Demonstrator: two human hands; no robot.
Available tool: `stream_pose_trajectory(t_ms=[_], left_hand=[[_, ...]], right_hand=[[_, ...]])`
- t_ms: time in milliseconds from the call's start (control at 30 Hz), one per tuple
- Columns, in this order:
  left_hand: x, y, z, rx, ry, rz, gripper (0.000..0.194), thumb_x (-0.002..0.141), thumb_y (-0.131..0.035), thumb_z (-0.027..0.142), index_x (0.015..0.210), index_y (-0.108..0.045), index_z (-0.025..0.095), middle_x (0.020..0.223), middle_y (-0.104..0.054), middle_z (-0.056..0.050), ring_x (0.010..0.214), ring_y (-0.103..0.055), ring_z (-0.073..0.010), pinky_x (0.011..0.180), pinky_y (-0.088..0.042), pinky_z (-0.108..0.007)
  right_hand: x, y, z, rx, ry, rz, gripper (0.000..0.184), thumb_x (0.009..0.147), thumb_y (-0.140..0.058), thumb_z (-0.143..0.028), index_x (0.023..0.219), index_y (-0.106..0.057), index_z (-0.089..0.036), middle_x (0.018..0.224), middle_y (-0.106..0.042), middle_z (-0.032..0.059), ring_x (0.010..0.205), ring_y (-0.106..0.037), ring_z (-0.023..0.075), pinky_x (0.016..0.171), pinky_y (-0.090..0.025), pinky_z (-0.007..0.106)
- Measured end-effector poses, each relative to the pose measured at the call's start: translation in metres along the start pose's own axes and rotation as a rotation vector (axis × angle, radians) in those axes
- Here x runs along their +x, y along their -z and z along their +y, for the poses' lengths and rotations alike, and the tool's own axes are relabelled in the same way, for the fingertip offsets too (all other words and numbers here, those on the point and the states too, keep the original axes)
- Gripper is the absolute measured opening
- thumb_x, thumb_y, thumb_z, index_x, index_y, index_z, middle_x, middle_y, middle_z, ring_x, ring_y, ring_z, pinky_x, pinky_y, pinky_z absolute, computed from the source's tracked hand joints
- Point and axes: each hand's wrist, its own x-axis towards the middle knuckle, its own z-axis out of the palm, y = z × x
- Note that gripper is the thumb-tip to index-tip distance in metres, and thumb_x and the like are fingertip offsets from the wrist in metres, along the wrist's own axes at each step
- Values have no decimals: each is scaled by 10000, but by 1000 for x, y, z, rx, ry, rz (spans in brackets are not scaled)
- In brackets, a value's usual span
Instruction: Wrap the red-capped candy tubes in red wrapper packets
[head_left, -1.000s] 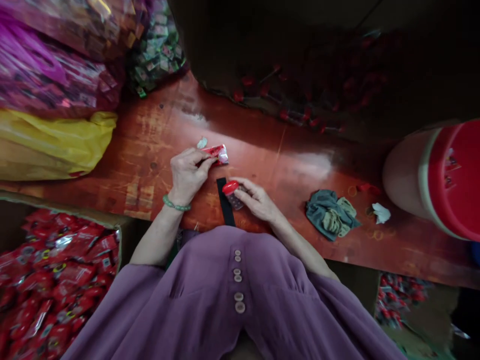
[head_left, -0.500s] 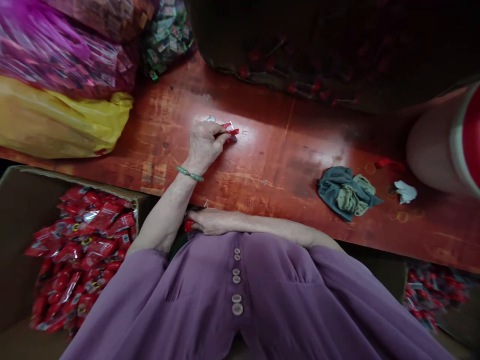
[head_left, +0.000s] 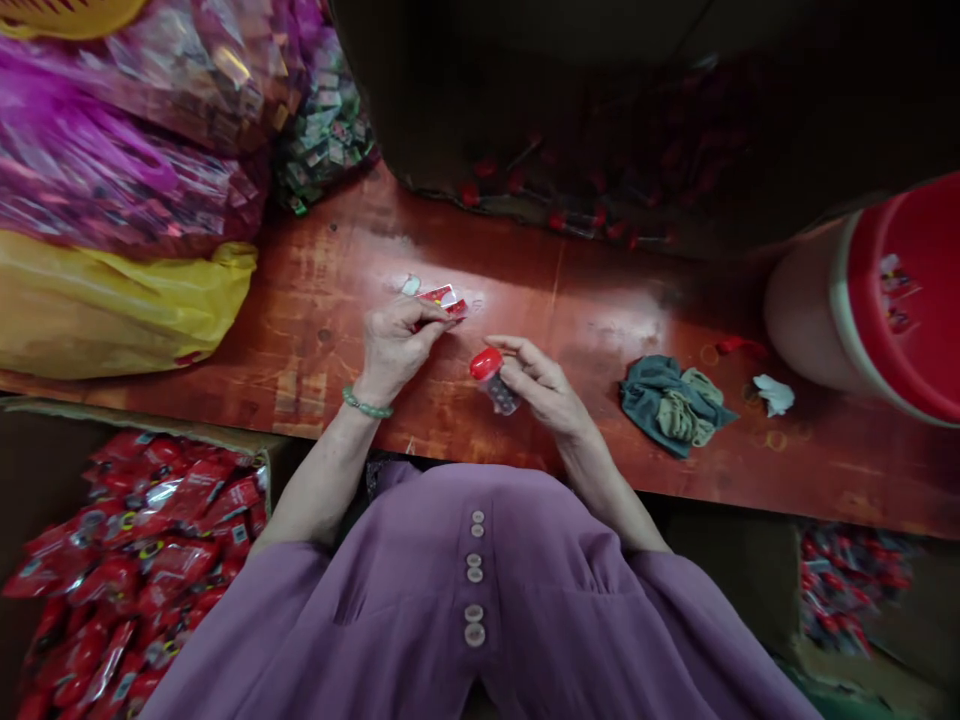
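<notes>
My left hand (head_left: 401, 345), with a green bead bracelet (head_left: 367, 403) on the wrist, pinches a small red printed packet (head_left: 448, 299) just above the table. Beside it lies a small whitish piece (head_left: 410, 285), too unclear to name. To the right, my right hand (head_left: 546, 385) grips a small clear jar (head_left: 501, 393) with a red cap, tilted, its dark contents showing through the wall. The jar is close to the packet but apart from it.
Left are a yellow bag (head_left: 127, 310) and bags of small packets (head_left: 202, 190). Below, a carton (head_left: 274, 480) holds red packs. A dark carton (head_left: 420, 180) with red-capped jars stands behind. Right are a cloth (head_left: 667, 405), white scrap (head_left: 774, 395) and red-lidded bucket (head_left: 806, 290).
My right hand has moved from beside my waist, where something red was next to it, up over the table with the red-capped jar. My left hand keeps its pinch on the packet.
</notes>
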Motion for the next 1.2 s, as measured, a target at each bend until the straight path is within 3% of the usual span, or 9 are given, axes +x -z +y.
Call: stream_pose_trajectory(t_ms=[100, 233, 367, 567, 733, 833, 933, 1100, 1200], left_hand=[[-4, 3, 5, 17, -127, -5, 75, 831, -695, 243, 768, -731, 223, 793, -766, -9, 774, -707, -162, 772, -564, -340], [-7, 6, 9, 87, -249, -40, 86, 872, -649, 243, 828, -722, 229, 855, -776, -7, 822, -717, -167, 804, -565, -354], [-9, 9, 13, 66, -322, -78, 85, 891, -632, 215, 904, -715, 229, 903, -781, -10, 857, -724, -163, 811, -570, -344], [-14, 9, 15, 59, -355, -231, 121, 924, -589, 231, 889, -705, 228, 938, -780, -24, 871, -718, -164, 824, -575, -358], [-21, 2, 10, 30, -432, -244, 107, 908, -606, 181, 894, -705, 217, 938, -780, -38, 836, -709, -157, 774, -584, -340], [-26, -2, 6, 41, -427, -261, 112, 911, -600, 181, 897, -704, 220, 943, -777, -40, 843, -709, -158, 759, -586, -336], [-31, -5, 2, 38, -435, -249, 101, 907, -616, 191, 964, -696, 215, 984, -770, -57, 887, -707, -167, 775, -587, -339], [-35, -9, -2, 78, -469, -212, 178, 901, -649, 235, 1073, -685, 213, 1068, -759, -82, 964, -704, -188, 833, -575, -359], [-35, -9, -3, 131, -447, -259, 182, 912, -637, 277, 1077, -697, 229, 1064, -763, -73, 923, -708, -184, 792, -561, -345]], right_hand=[[1, 13, -6, -15, -2, 150, 372, 875, -666, -477, 1145, -610, -227, 806, -652, -25, 521, -517, 62, 452, -437, 174], [8, 20, -21, -80, -35, 229, 366, 860, -669, -496, 1094, -685, -215, 742, -614, -38, 485, -416, 45, 420, -351, 164], [17, 21, -33, -91, -95, 161, 353, 841, -711, -438, 1129, -704, -234, 738, -629, -47, 532, -454, 44, 486, -385, 156], [33, 27, -34, -65, -213, -8, 337, 784, -771, -404, 1063, -735, -219, 1002, -739, 3, 758, -642, 83, 635, -500, 177], [43, 40, -26, -35, -371, -134, 325, 802, -744, -422, 1005, -740, -169, 725, -719, -20, 533, -613, 64, 456, -411, 156], [46, 43, -21, -26, -411, -140, 337, 803, -741, -423, 1005, -727, -154, 682, -712, -23, 502, -608, 64, 381, -329, 143], [45, 43, -16, -26, -421, -141, 330, 836, -709, -421, 1014, -705, -143, 623, -690, -30, 411, -513, 39, 339, -260, 140], [38, 35, -11, -42, -394, -17, 316, 846, -703, -443, 948, -662, -147, 580, -652, -42, 385, -442, 27, 340, -243, 140], [32, 29, -13, -19, -386, -6, 355, 856, -687, -481, 971, -641, -149, 595, -647, -43, 379, -407, 21, 326, -213, 142]])
